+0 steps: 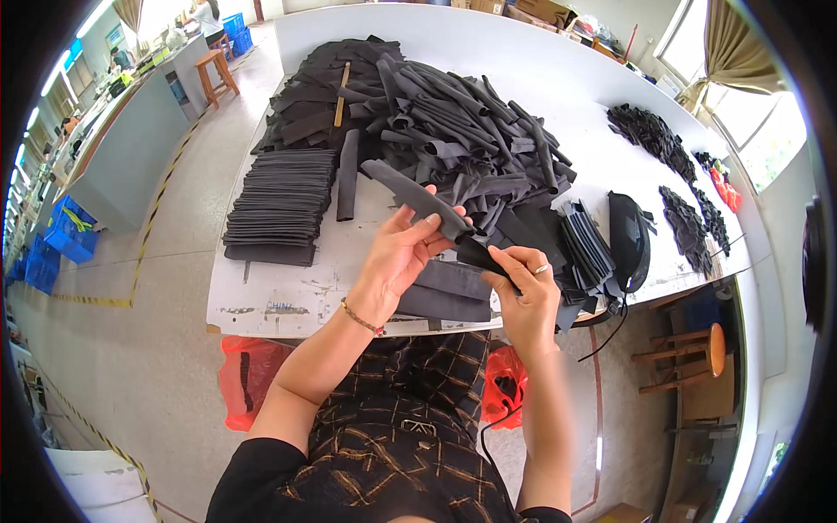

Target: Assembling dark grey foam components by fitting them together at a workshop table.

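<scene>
My left hand [390, 253] is closed around a long dark grey fabric tube [408, 189] above the front of the white table. My right hand [527, 305] pinches a darker fabric piece [473, 254] at the tube's lower right end. Whether the two are one joined piece I cannot tell. Beneath my hands, flat dark fabric pieces [449, 296] lie near the table edge. A neat stack of folded black fabric [279, 200] is to the left, with a single rolled tube [347, 179] beside it. Beyond my hands rises a large heap of loose dark tubes [453, 113].
A wooden strip [341, 94] lies on flat black fabric at the back. To the right are a folded fabric bundle [588, 244], a black corded device [629, 240] and smaller dark heaps [654, 139]. Red bags [248, 383] hang under the table edge. A wooden stool [715, 350] stands right.
</scene>
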`<state>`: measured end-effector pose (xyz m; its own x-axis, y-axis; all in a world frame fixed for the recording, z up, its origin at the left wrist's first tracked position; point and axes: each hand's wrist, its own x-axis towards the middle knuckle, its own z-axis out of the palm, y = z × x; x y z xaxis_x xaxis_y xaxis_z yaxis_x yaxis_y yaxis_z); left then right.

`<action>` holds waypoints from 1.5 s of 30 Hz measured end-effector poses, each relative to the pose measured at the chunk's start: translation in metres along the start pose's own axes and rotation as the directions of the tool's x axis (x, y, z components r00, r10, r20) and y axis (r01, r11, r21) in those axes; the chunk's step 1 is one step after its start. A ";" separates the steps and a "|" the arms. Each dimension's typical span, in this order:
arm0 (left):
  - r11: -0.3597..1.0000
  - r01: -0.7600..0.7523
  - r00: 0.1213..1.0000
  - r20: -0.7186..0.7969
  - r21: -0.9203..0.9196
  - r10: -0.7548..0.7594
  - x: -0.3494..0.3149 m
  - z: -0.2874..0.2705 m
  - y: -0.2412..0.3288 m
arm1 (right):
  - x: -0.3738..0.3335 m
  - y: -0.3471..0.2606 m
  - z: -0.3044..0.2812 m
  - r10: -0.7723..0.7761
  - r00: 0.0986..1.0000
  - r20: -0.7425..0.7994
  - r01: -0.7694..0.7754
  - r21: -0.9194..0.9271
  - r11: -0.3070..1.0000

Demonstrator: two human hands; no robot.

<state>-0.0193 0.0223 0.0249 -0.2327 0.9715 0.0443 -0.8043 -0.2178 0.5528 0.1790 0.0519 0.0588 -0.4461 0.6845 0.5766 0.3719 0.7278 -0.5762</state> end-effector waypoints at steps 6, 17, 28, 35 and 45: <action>1.000 -0.017 1.000 0.005 0.013 0.016 -0.004 0.004 0.000 | 0.003 -0.011 -0.010 0.034 0.999 0.036 -0.035 0.023 0.999; 0.982 -0.146 0.987 -0.049 0.120 0.153 -0.003 0.005 0.014 | -0.011 0.019 -0.008 0.114 0.944 0.311 0.049 -0.470 0.881; 0.999 -0.030 0.999 -0.044 -0.015 0.029 0.000 -0.001 0.008 | 0.005 -0.005 -0.006 -0.034 0.986 0.164 0.048 -0.087 0.995; 0.999 0.020 0.998 -0.056 0.030 -0.018 -0.005 -0.001 0.006 | 0.015 -0.017 -0.002 -0.058 0.982 0.181 0.096 -0.209 0.973; 0.996 0.032 0.999 0.007 0.078 -0.033 -0.007 -0.005 0.003 | 0.021 -0.019 -0.004 -0.089 0.981 0.171 0.137 -0.294 0.946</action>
<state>-0.0226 0.0149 0.0220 -0.2019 0.9789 0.0322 -0.7663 -0.1784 0.6172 0.1659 0.0524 0.0846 -0.6102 0.5994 0.5181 0.5299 0.7949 -0.2955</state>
